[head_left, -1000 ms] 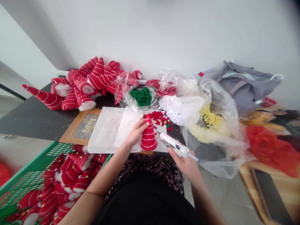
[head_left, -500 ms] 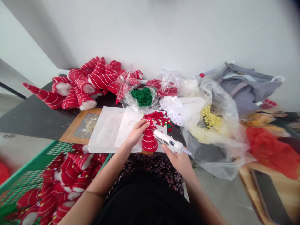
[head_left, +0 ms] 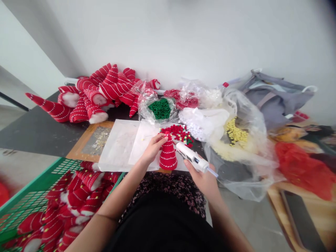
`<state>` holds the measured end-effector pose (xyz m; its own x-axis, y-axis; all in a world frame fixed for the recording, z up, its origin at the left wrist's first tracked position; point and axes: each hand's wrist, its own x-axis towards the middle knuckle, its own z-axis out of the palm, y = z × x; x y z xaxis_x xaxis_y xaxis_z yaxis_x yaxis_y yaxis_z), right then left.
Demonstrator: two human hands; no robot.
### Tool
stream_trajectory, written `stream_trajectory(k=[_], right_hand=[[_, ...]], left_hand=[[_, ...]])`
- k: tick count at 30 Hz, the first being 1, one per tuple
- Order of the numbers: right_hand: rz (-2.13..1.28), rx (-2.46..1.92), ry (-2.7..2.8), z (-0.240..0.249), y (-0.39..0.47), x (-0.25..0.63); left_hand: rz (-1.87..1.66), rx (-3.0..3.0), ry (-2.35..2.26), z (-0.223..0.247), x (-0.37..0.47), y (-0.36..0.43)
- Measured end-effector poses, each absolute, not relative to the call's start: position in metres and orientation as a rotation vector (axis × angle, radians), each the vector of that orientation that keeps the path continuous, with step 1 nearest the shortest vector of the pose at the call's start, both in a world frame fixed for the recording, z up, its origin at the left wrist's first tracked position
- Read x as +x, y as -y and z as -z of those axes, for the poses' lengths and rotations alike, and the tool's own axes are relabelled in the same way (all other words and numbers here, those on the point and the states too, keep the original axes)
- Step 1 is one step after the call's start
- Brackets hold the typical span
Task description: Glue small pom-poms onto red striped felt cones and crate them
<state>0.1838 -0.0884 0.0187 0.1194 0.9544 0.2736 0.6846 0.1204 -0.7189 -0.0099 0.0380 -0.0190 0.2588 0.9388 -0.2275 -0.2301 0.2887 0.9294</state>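
My left hand (head_left: 154, 147) is closed on the upper part of a red stuffed cone (head_left: 168, 157) with white stitched lines, which stands upright near the table's front edge. My right hand (head_left: 203, 178) grips a white glue gun (head_left: 193, 157), a glue stick poking out of its rear. The gun's nozzle points at the cone's upper right side; whether it touches cannot be made out. Just behind the cone lie small red pompoms (head_left: 178, 133) with a few green and pale ones among them. White paper sheets (head_left: 120, 143) lie under the work.
Red striped cones (head_left: 102, 87) are heaped at the back left. A green basket (head_left: 28, 189) of cones stands lower left. Bags of green pompoms (head_left: 160, 108), white pompoms (head_left: 199, 127) and yellow pompoms (head_left: 236, 133) lie behind and right. A grey bag (head_left: 278, 94) sits farther right.
My right hand has drawn the glue gun slightly right and down, away from the cone. My left hand and the cone stay almost where they were.
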Motion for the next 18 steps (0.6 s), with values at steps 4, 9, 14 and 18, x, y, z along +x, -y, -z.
stream_trajectory(k=[4,9,14,18], right_hand=[[-0.495,-1.591,1.610,-0.016,0.084,0.179],[-0.482,-1.593,1.597,-0.014,0.083,0.177],[-0.442,-1.628,1.636,-0.015,0.085,0.177],[-0.430,-1.702,1.630,-0.013,0.088,0.191]], left_hand=[[-0.968,0.943,-0.961,0.016,-0.010,-0.037],[-0.971,0.981,-0.953,0.015,-0.012,-0.037],[-0.975,0.991,-0.946,0.014,-0.011,-0.039],[-1.013,0.938,-0.981,0.014,-0.013,-0.042]])
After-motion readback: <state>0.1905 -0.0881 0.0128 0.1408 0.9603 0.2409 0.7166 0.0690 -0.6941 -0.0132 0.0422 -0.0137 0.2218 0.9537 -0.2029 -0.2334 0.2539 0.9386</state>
